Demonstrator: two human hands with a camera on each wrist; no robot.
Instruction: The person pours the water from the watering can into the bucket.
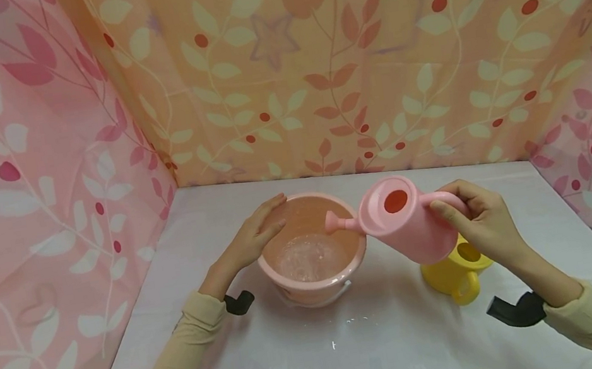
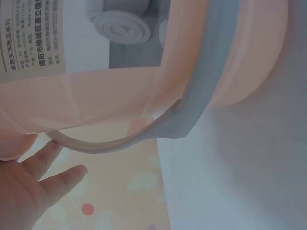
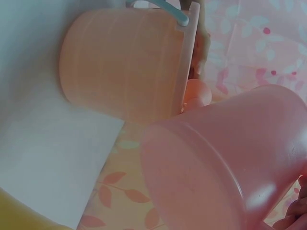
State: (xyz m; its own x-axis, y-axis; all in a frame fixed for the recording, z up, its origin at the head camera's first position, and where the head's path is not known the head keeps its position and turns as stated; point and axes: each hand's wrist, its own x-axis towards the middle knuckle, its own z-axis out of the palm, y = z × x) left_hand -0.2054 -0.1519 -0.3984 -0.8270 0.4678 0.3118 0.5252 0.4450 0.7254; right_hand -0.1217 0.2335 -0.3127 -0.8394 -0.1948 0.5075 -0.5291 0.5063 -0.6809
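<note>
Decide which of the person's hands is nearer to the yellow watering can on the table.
Right. The right hand grips the pink watering can directly above the yellow watering can; the left hand rests on the pink bucket's far rim.

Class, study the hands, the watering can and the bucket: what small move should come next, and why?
Probably keep the pink watering can tilted: the right hand holds its handle, its spout is over the pink bucket, already holding bubbly water, and the left hand steadies the rim.

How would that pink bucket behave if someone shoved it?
The pink bucket holds bubbling water, so it probably feels heavy for its size and might slosh. Its thin plastic wall may flex slightly. The left hand resting on its rim likely keeps it from sliding.
</note>
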